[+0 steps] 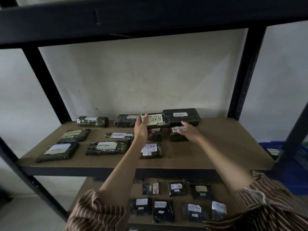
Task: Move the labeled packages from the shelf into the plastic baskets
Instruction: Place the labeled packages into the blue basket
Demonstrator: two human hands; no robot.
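Observation:
My left hand (142,129) grips a black package with a white "RETURN" label (154,120), lifted above the brown shelf board (216,147) near its back. My right hand (190,131) reaches with fingers spread over a small black "RETURN" package (177,135) that lies on the shelf; whether it holds it is unclear. Several more black labeled packages lie on this shelf, among them a long one (107,147) at the front, one (150,150) partly under my left forearm, and a big flat one (182,118) at the back.
A blue plastic basket (270,147) stands to the right, behind the black shelf post (293,139). A lower shelf (181,199) carries several more labeled packages. Black upright posts frame the rack and a dark shelf hangs overhead.

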